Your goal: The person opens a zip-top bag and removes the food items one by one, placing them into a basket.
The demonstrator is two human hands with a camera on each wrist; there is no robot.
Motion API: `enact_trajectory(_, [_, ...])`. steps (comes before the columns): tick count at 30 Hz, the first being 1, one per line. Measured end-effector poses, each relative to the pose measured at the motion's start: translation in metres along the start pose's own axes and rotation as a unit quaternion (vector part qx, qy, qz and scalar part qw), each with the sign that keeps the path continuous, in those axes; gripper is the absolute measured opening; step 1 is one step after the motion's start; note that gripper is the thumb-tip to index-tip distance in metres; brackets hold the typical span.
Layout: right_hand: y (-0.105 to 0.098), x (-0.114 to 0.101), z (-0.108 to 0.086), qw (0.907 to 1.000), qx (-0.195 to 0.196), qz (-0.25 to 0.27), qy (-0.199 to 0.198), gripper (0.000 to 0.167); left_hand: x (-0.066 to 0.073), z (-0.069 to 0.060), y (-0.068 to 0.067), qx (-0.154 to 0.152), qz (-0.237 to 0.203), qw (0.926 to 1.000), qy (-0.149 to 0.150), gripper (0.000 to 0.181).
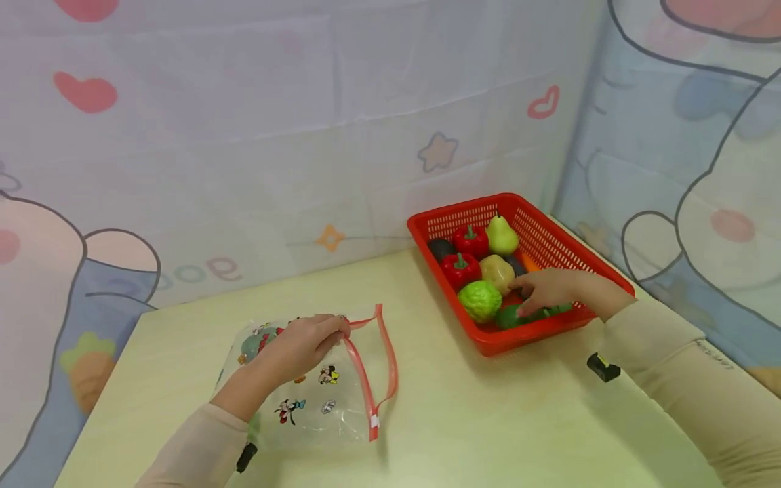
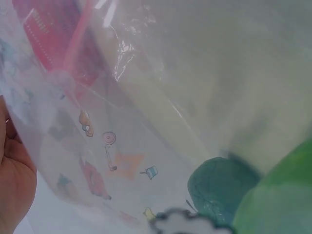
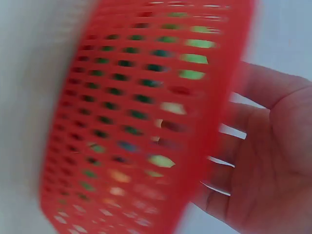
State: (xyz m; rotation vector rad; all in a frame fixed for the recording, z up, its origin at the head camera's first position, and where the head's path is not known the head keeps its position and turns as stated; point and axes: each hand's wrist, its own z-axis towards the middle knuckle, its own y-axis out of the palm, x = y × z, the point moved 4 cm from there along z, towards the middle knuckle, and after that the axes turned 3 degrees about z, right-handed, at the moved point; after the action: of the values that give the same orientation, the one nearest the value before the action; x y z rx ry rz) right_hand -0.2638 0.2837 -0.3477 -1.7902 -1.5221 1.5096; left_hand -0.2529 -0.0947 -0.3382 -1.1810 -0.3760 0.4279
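My left hand (image 1: pixel 299 346) pinches the upper edge of a clear zip bag (image 1: pixel 348 400) with a red slider strip and cartoon prints; its mouth gapes to the right. Through the plastic, the left wrist view shows a dark green rounded thing (image 2: pixel 222 187) and a brighter green one (image 2: pixel 280 195). Over a red plastic basket (image 1: pixel 506 341), my right hand (image 1: pixel 552 288) reaches in with thumb and fingers apart, above a dark green vegetable (image 1: pixel 511 317). Its fingertips are near a tan, potato-like piece (image 1: pixel 497 274). Whether they touch anything is unclear.
Also in the basket are two red bell peppers (image 1: pixel 462 270), a pear (image 1: pixel 502 236), a bumpy light green fruit (image 1: pixel 480 301), an orange piece (image 1: pixel 529 263) and a dark piece (image 1: pixel 441 249). The pale table (image 1: pixel 439 400) meets printed cloth (image 1: pixel 244 169) behind and at the right.
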Motion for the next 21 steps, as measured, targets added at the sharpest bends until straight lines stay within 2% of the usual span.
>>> enact_trajectory(5, [-0.015,-0.025,-0.010,0.9978,0.057,-0.011,-0.031,0.064,-0.002,-0.002,-0.001,-0.004,0.000,0.9999,-0.009,0.011])
enact_trajectory(10, [-0.007,-0.063,-0.015,0.9928,0.086,-0.015,-0.082,0.052,-0.002,-0.002,-0.003,0.014,0.001,0.9999,0.004,0.011])
enact_trajectory(15, [0.017,-0.102,-0.011,0.9834,0.088,-0.032,-0.156,0.042,-0.003,0.001,-0.007,0.032,0.009,0.9991,0.027,0.010])
enact_trajectory(21, [0.073,-0.142,0.010,0.9646,0.040,-0.072,-0.250,0.023,-0.002,0.006,-0.011,0.020,0.007,0.9993,0.030,0.008])
